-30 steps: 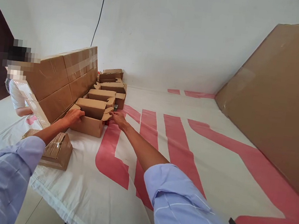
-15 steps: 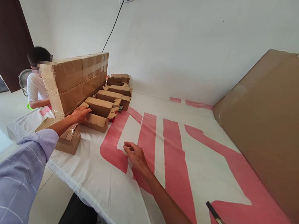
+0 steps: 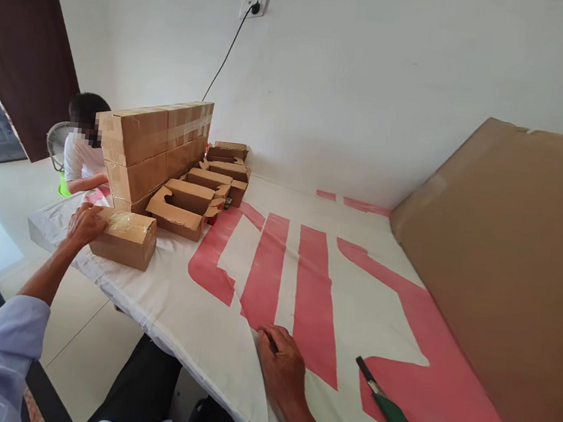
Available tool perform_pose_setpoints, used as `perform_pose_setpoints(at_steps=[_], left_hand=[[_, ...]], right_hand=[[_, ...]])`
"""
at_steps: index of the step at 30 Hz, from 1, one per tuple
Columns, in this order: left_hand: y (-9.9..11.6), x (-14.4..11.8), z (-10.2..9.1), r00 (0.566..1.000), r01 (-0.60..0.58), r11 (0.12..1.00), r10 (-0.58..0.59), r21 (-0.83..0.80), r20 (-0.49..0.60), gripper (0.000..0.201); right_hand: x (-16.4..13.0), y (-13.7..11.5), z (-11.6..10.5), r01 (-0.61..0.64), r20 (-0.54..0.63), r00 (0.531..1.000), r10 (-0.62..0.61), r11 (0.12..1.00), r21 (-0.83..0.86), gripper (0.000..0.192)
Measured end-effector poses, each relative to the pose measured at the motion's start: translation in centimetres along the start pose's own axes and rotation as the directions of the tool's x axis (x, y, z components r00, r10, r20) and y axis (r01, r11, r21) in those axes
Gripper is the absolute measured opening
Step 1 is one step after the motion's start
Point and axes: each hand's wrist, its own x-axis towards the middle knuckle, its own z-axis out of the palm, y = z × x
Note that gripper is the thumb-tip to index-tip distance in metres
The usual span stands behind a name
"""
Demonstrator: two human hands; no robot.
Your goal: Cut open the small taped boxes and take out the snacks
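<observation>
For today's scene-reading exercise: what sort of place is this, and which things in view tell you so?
Probably a room in a home used for packing parcels. Taped cardboard boxes are stacked beside open small cartons on a table under a white-and-red printed sheet; the left hand rests on a taped box, near a dark door and tiled floor.

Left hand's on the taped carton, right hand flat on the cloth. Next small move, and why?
Probably close the left hand around the near end of the small taped brown cardboard box and draw it clear of the open brown cardboard box beside it. The left hand already rests on it, while the right hand lies flat on the white and red cloth, holding nothing.
</observation>
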Motion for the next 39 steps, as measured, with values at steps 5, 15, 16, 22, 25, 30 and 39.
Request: perform_pose_setpoints(at_steps=[5,15,16,22,25,30,39], left_hand=[[-3.3,-0.7,-2.0,0.973,0.226,0.937,-0.205,-0.268,0.103,0.059],[4.6,-8.2,3.9,0.970,0.062,0.884,0.056,-0.464,0.237,0.057],[5.9,-9.6,4.3,0.966,0.034,0.882,0.092,-0.470,0.243,0.056],[11.4,-15.0,5.4,0.941,0.046,0.811,0.161,-0.583,0.297,0.057],[12.1,-15.6,5.7,0.940,0.059,0.759,0.176,-0.648,0.292,0.049],[12.1,-15.4,6.0,0.929,0.101,0.684,0.195,-0.722,0.315,0.039],[12.1,-12.8,5.0,0.859,0.149,0.655,0.286,-0.740,0.426,0.026]], right_hand=[[0.2,0.7,0.3,0.013,0.016,1.000,-0.013,1.000,-0.021,0.032],[0.1,-0.4,-0.1,-0.090,0.003,0.996,0.090,0.992,0.084,0.037],[0.0,-0.8,-0.2,-0.118,0.009,0.993,0.117,0.986,0.121,0.039],[-1.1,-4.3,-0.5,-0.247,0.105,0.969,0.225,0.918,0.310,0.054],[-1.7,-6.0,-0.4,-0.220,0.137,0.974,0.181,0.900,0.377,0.055],[-2.3,-7.1,-0.4,-0.211,0.124,0.976,0.176,0.903,0.374,0.052],[-2.8,-6.7,0.1,-0.214,0.108,0.976,0.188,0.917,0.337,0.048]])
